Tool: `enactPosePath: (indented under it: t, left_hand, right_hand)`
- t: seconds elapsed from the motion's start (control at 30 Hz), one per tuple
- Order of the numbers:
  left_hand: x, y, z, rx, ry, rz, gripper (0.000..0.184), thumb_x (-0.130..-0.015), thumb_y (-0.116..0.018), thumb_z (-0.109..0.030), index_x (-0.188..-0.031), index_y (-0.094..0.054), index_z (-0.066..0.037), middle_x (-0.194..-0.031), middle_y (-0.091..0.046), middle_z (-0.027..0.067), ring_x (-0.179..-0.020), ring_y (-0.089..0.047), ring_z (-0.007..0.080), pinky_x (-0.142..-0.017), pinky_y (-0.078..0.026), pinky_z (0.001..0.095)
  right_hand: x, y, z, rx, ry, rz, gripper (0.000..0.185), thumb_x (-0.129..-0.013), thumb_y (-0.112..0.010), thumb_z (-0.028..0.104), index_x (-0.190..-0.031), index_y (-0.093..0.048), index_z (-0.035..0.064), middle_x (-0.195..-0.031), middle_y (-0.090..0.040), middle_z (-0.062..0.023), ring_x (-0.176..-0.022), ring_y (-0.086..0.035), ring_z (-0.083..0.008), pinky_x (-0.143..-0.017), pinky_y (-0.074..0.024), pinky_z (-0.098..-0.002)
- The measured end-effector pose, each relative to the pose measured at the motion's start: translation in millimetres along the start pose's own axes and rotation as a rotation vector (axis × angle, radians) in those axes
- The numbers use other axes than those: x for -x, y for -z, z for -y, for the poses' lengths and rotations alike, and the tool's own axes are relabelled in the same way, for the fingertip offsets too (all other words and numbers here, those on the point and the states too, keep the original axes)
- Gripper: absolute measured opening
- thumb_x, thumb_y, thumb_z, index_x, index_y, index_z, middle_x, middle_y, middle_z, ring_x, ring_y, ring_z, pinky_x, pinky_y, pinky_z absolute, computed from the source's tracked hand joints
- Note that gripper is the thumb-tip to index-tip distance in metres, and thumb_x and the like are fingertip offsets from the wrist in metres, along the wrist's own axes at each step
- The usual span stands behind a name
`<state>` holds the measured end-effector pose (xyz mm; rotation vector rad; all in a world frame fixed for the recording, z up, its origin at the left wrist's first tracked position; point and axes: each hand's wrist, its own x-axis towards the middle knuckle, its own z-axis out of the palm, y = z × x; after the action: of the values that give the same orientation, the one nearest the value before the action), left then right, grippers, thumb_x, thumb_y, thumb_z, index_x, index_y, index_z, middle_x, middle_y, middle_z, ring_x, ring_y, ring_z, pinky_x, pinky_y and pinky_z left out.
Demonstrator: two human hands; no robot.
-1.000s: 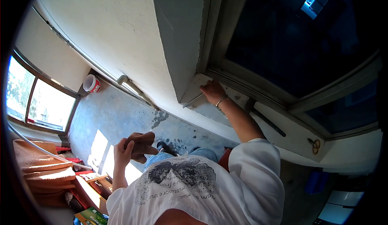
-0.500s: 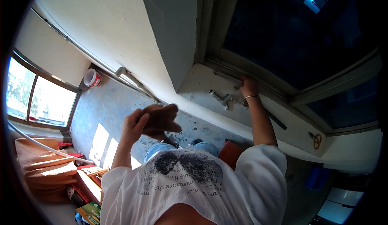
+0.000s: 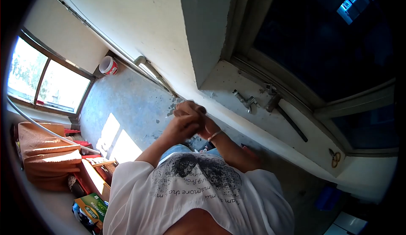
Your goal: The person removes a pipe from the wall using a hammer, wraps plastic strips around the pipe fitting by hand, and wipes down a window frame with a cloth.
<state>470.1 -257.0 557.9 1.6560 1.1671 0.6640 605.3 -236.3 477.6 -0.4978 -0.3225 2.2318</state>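
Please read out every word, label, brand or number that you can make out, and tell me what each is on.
"more tha": white shirt.
"I am": same shirt; its other words are too blurred to read surely.
Green-and-yellow box: lettering unreadable.
Bucket: red label, too small to read.

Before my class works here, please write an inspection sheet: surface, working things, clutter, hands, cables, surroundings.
Surface: window ledge, spotted and stained.
Job's things: metal tap-like fitting, hammer-like tool and scissors on the ledge.
Clutter: orange cloth and green box at far left.
Grip: left hand and right hand together; contents unclear.
Cables: pale hose or cable at left, type unclear.
Surroundings: floor with dark patches near the hands; bucket beside the wall.
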Motion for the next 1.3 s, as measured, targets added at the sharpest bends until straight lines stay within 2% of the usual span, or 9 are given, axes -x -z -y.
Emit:
enactPosePath:
  t: [0.07,0.13,0.23,0.43,0.63,0.9,1.03,1.1,1.3]
  left_hand:
    - [7,-1,-10,-0.073,-0.087,0.047,0.023,-0.082,-0.053,-0.009,-0.104,-0.053,-0.002,-0.081,-0.059,0.0054,-0.074,-0.056,0.0121,-0.065,-0.047,0.0262]
    - [16,9,1,0.005,-0.069,-0.021,0.025,-0.082,-0.053,-0.010,-0.106,-0.052,-0.002,-0.084,-0.059,0.0063,-0.077,-0.056,0.0128,-0.068,-0.046,0.0266]
    - [41,31,30,0.217,0.129,-0.185,0.025,-0.083,-0.053,-0.012,-0.105,-0.052,-0.002,-0.086,-0.059,0.0077,-0.079,-0.056,0.0142,-0.072,-0.045,0.0259]
    - [109,73,84,0.093,0.235,-0.208,0.025,-0.083,-0.054,-0.017,-0.104,-0.054,-0.004,-0.081,-0.061,0.0090,-0.073,-0.057,0.0150,-0.067,-0.045,0.0266]
    - [182,110,141,0.025,0.451,-0.242,0.023,-0.082,-0.055,-0.017,-0.100,-0.054,-0.003,-0.079,-0.061,0.0108,-0.072,-0.058,0.0171,-0.064,-0.045,0.0275]
    - [282,154,234,0.086,0.742,-0.104,0.021,-0.080,-0.055,-0.017,-0.094,-0.057,-0.001,-0.071,-0.059,0.0070,-0.065,-0.055,0.0123,-0.060,-0.044,0.0263]
    - [304,157,225,0.065,0.824,-0.135,0.021,-0.080,-0.055,-0.016,-0.094,-0.056,0.000,-0.071,-0.058,0.0061,-0.065,-0.055,0.0120,-0.060,-0.044,0.0249]
    - [319,154,234,0.123,0.838,-0.289,0.022,-0.080,-0.054,-0.017,-0.095,-0.056,-0.001,-0.070,-0.058,0.0056,-0.066,-0.055,0.0121,-0.061,-0.044,0.0253]
    - [313,138,243,-0.155,0.840,-0.208,0.031,-0.078,-0.055,-0.025,-0.101,-0.056,-0.004,-0.081,-0.061,0.0116,-0.077,-0.058,0.0231,-0.068,-0.045,0.0331]
  right_hand:
    - [-5,21,13,-0.015,0.148,-0.047,0.037,-0.074,-0.050,0.009,-0.110,-0.044,0.0033,-0.090,-0.054,-0.0066,-0.082,-0.056,-0.0154,-0.069,-0.0487,-0.0287]
    - [-2,-3,65,0.934,0.473,-0.430,0.030,-0.072,-0.053,0.013,-0.099,-0.052,-0.0008,-0.087,-0.057,-0.0087,-0.075,-0.056,-0.0172,-0.067,-0.0469,-0.0299]
    - [-11,-12,127,1.145,0.791,-0.513,0.024,-0.068,-0.058,0.015,-0.088,-0.056,0.0012,-0.084,-0.058,-0.0136,-0.077,-0.057,-0.0231,-0.067,-0.0465,-0.0352]
    - [-33,45,69,2.371,0.751,-0.583,0.017,-0.065,-0.060,0.014,-0.078,-0.056,0.0051,-0.086,-0.052,-0.0160,-0.073,-0.054,-0.0331,-0.062,-0.0469,-0.0408]
    - [-66,-30,-66,2.219,0.757,0.156,0.007,-0.061,-0.056,0.009,-0.064,-0.059,0.0041,-0.084,-0.051,-0.0118,-0.079,-0.052,-0.0264,-0.067,-0.0452,-0.0376]
    - [-113,-97,-207,1.708,0.031,0.506,0.020,-0.067,-0.050,0.006,-0.084,-0.061,0.0069,-0.087,-0.057,-0.0106,-0.086,-0.055,-0.0268,-0.075,-0.0447,-0.0342]
    - [-61,143,-88,1.177,-0.125,-1.082,0.021,-0.072,-0.051,0.014,-0.086,-0.058,0.0000,-0.084,-0.060,-0.0115,-0.074,-0.055,-0.0215,-0.065,-0.0451,-0.0309]
    - [-4,192,-51,0.641,0.561,-1.674,0.026,-0.078,-0.051,0.018,-0.091,-0.057,-0.0034,-0.091,-0.060,-0.0122,-0.076,-0.056,-0.0215,-0.066,-0.0463,-0.0324]
    - [59,169,-83,1.253,0.222,-1.393,0.022,-0.078,-0.058,0.021,-0.091,-0.061,0.0031,-0.087,-0.061,-0.0070,-0.087,-0.054,-0.0186,-0.077,-0.0421,-0.0307]
